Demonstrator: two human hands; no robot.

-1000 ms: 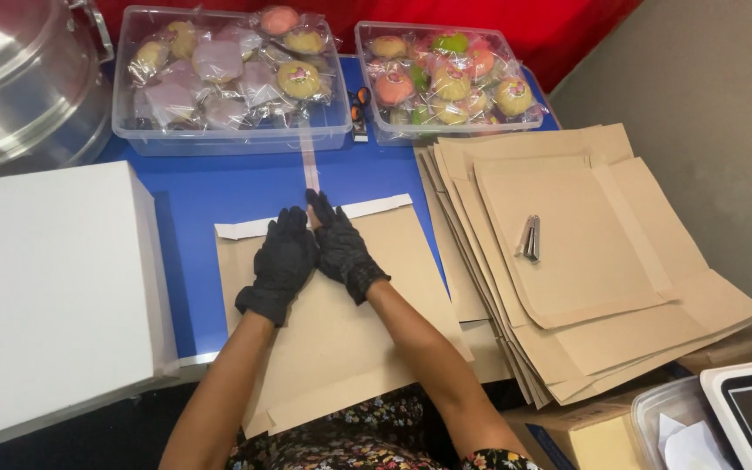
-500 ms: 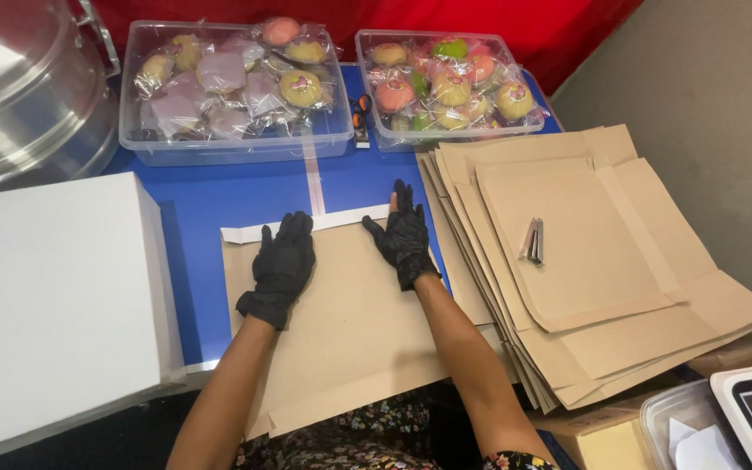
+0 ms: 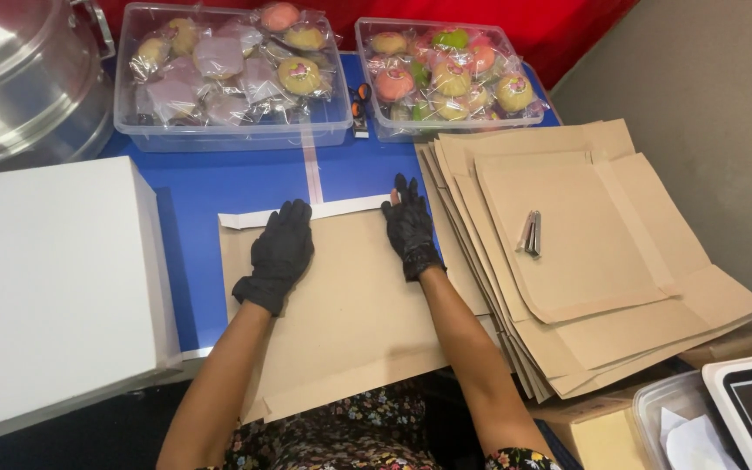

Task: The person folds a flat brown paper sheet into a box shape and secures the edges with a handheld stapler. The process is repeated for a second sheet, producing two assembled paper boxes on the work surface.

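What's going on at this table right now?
A person in black gloves presses a flat brown cardboard sheet onto the blue table. The left hand and right hand lie flat and apart along its folded top edge. To the right is a stack of cardboard blanks with a small metal tool on top. Two clear bins of wrapped pastries sit at the back, and a white box stands on the left.

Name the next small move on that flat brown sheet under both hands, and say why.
Probably press along the folded top flap: the left hand and right hand lie flat, spread apart on the brown cardboard sheet, just below that pale edge.
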